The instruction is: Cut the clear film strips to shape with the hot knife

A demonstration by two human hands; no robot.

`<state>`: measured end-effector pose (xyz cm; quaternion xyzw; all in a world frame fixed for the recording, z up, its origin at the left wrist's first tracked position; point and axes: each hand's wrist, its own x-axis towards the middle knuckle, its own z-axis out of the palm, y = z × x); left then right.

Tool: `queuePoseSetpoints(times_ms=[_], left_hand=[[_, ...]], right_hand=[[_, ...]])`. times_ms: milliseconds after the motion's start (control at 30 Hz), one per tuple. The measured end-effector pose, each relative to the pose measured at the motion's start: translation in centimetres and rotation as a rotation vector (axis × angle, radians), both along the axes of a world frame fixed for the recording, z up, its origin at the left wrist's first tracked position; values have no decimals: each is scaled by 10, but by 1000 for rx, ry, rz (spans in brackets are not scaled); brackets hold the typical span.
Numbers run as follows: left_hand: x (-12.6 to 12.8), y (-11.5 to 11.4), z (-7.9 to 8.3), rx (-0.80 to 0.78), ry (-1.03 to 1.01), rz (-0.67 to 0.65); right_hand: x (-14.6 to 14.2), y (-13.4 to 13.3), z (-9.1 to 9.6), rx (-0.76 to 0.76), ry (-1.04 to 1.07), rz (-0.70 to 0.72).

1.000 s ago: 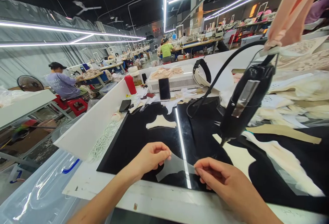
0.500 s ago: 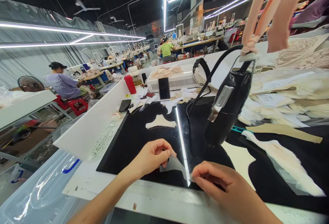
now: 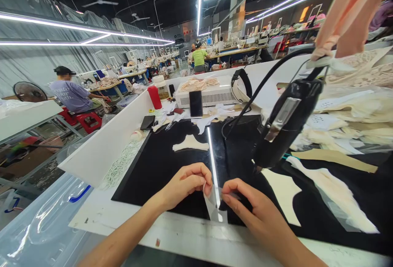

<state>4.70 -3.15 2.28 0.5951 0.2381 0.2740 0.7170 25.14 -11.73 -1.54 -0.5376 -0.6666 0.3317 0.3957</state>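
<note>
A small sheer white fabric piece hangs between my hands over the near edge of the black work surface. My left hand pinches its upper left part between thumb and fingertips. On the other side, my right hand is closed in a pinch on its right part. A cream cut piece lies flat beyond my hands. To the right is a larger cream pattern-shaped piece, with a pile of white sheer pieces beside it.
A black wrapped tool hangs by pink fabric strips on the right, its cable looping left. At the back stand a phone, a white vented box and a red container. Pale cord lies left. Co-workers sit farther off.
My right hand has come left and up, closer to my left hand. The sheer piece, stretched sideways before, now droops downward between them. The hanging black tool has swung right.
</note>
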Motion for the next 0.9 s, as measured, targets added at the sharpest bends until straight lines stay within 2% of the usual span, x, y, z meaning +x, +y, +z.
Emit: queuePoseSetpoints(times_ms=[100,267,333,400,600,800,900], left_hand=[[-2,5,-3,188,186,52],[-5,5,-8,680,538,68],[-6,5,-12,852,555,46],[-8,6,-17,954,522,41],[-14,7,-26,1027,464,98],[-19,8,-30,1097,458,94],[-23,13,-36,1151,476,97]], right_hand=[[4,4,-3,74,-121,-55],[6,7,-9,247,-304,-62],[7,8,-11,326,-367,-62],[9,9,-14,386,-422,-65],[18,10,-21,402,-578,-76],[18,-7,-5,290,-623,-116],[31,-20,1,287,-602,-178]])
